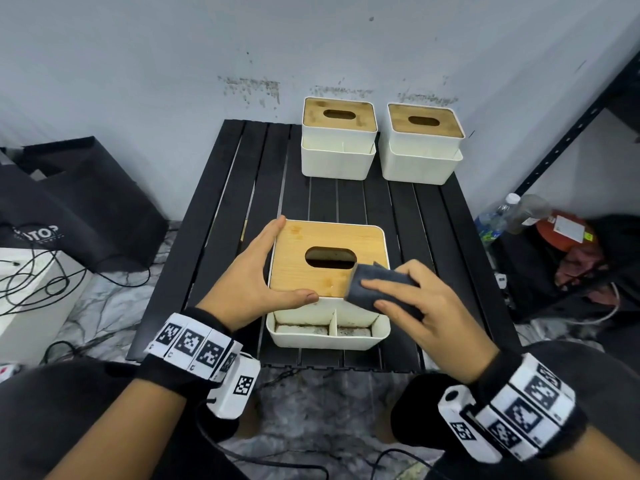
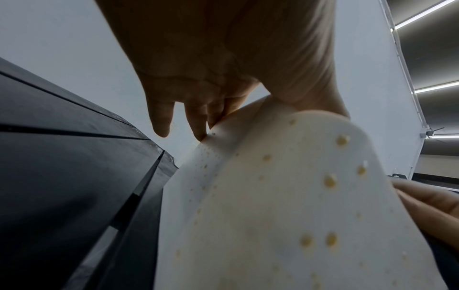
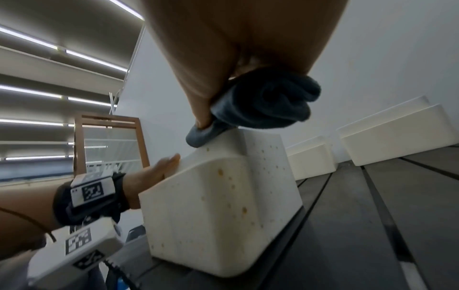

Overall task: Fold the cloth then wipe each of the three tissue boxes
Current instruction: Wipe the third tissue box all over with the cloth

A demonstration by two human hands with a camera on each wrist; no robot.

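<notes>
A white tissue box (image 1: 329,332) with a bamboo lid (image 1: 301,271) stands near the table's front edge; its stained wall (image 3: 218,225) fills the right wrist view and its side (image 2: 273,215) the left wrist view. My left hand (image 1: 258,278) lies against the box's left side, fingers straight along the lid edge and thumb across the front. My right hand (image 1: 408,299) grips a folded dark grey cloth (image 1: 377,282) and holds it on the lid's front right corner. The cloth (image 3: 261,106) is bunched under the palm. Two more white tissue boxes (image 1: 337,140) (image 1: 422,145) stand at the back.
The black slatted table (image 1: 235,209) sits against a pale wall. Black bags (image 1: 86,202) and cables lie on the floor at left. A metal shelf (image 1: 568,140) with bottles (image 1: 498,216) and clutter stands at right.
</notes>
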